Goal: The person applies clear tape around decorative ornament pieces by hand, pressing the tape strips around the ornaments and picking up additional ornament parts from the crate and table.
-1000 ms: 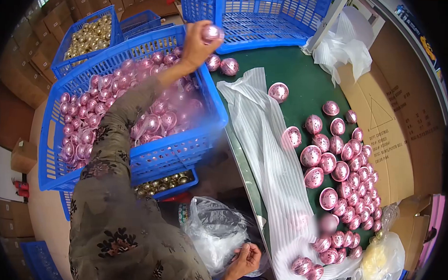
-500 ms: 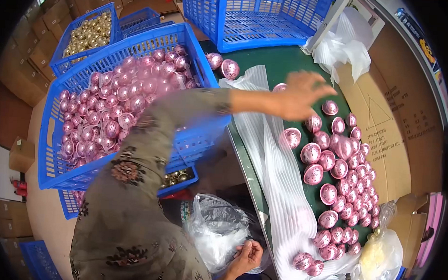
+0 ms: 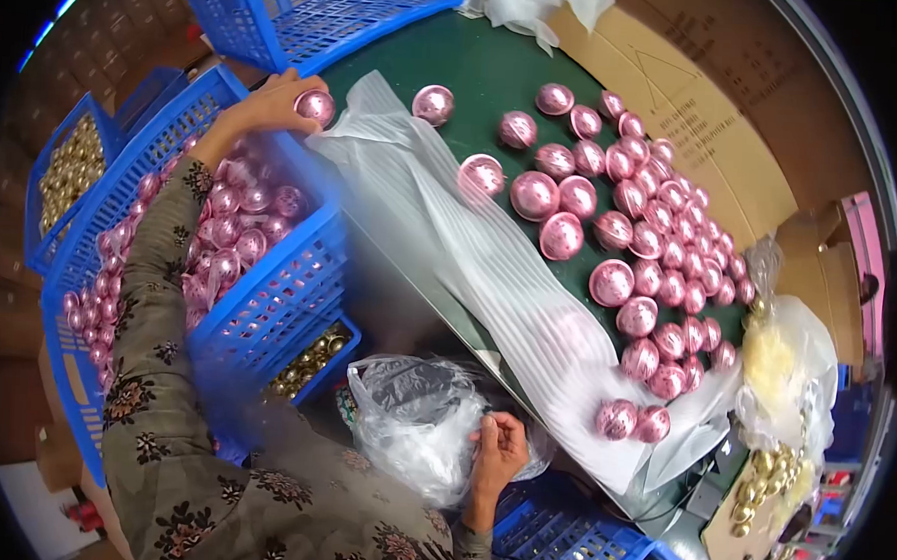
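My left hand (image 3: 281, 105) reaches to the upper left, its fingers curled round a pink ball (image 3: 314, 107) near the corner of a blue basket (image 3: 257, 317). Below it, the basket holds many pink balls, some in clear wrapping. On the green table (image 3: 388, 62) lie many loose pink balls (image 3: 534, 196) beside a long strip of white foam sheet (image 3: 451, 220). At the lower middle my right hand (image 3: 501, 447) is closed, thumb against the fingers, beside a clear plastic bag (image 3: 417, 429). Whatever it may grip is too small to tell.
Another blue basket (image 3: 360, 16) stands at the back of the table. Gold balls (image 3: 71, 168) fill a basket at the far left. A cardboard sheet (image 3: 676, 110) and a plastic bag with yellowish contents (image 3: 780, 365) border the table's right side.
The view has shifted. My left hand carried a pink ball over the basket, then swung empty over the table, and now is back left at another ball. My right hand keeps its pose.
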Demonstrator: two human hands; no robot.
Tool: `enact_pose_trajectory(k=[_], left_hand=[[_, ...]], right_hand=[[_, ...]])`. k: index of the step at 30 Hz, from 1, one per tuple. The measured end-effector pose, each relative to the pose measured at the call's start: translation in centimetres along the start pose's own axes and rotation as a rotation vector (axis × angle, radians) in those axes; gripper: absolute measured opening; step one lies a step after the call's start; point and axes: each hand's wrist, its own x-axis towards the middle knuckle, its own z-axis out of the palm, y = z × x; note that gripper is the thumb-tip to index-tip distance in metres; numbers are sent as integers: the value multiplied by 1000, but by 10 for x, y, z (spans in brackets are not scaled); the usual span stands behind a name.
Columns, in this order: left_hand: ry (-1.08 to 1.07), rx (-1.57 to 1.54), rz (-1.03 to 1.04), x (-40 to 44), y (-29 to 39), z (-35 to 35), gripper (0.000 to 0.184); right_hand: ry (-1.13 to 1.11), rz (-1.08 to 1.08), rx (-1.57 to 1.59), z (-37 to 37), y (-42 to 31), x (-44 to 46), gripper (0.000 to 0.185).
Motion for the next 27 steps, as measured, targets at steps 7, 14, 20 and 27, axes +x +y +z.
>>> enact_pose_trajectory(k=[7, 14, 20, 27], left_hand=[[192, -213, 97, 13, -26, 22, 70], [700, -340, 120, 27, -16, 23, 59], [472, -766, 615, 42, 210, -30, 58], [386, -570, 757, 79, 386, 31, 60]], right_hand=[[-15, -12, 76, -2, -2, -2, 9], [-80, 18, 92, -9, -1, -1, 9], [-79, 9, 65, -8, 0, -1, 9], [-68, 26, 75, -7, 1, -1, 10]])
